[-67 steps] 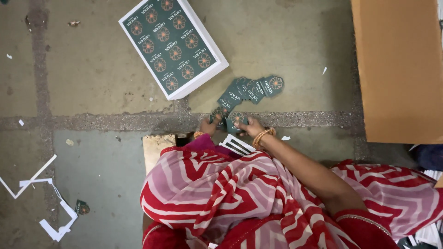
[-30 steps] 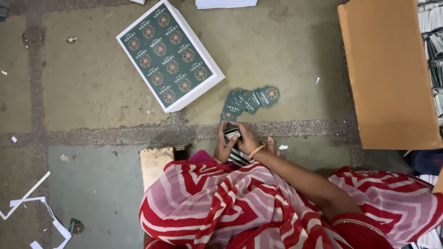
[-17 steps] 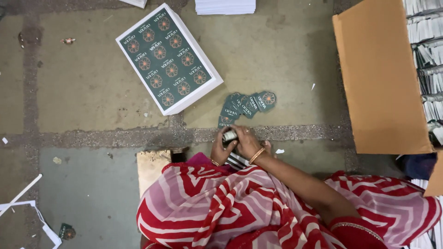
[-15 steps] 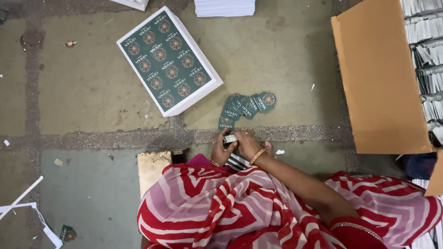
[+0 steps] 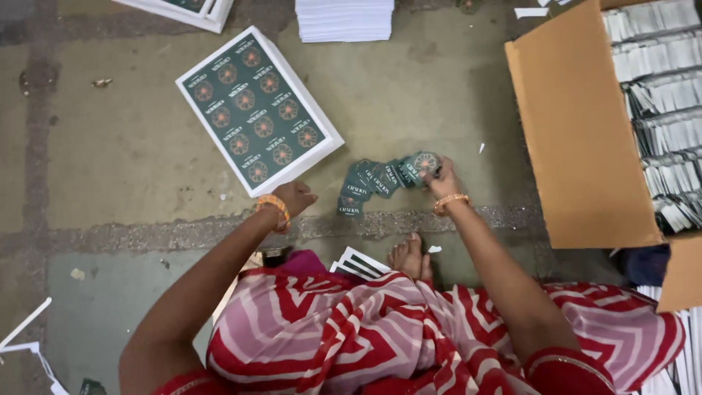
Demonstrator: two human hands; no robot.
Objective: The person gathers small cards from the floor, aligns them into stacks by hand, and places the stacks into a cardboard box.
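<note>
My right hand [image 5: 441, 179] reaches out to the right end of a fanned row of small dark green printed cards [image 5: 376, 181] on the concrete floor. Its fingertips pinch the end card with the round orange emblem. My left hand [image 5: 296, 196], with an orange bangle on the wrist, is stretched toward the near edge of a stack of large green printed sheets [image 5: 256, 110]. It holds nothing, and its fingers lie loosely beside the stack's lower corner. A few more cards [image 5: 358, 263] lie by my foot [image 5: 409, 256].
An open cardboard box [image 5: 578, 132] stands at the right, filled with bundles of cards [image 5: 658, 110]. A stack of white paper [image 5: 344, 18] and another sheet stack [image 5: 183, 7] sit at the far edge. White paper scraps [image 5: 22, 329] lie at the lower left.
Both hands were together near my lap holding a small bundle of cards. Now they have parted: the right has gone out to the fanned cards, the left toward the sheet stack.
</note>
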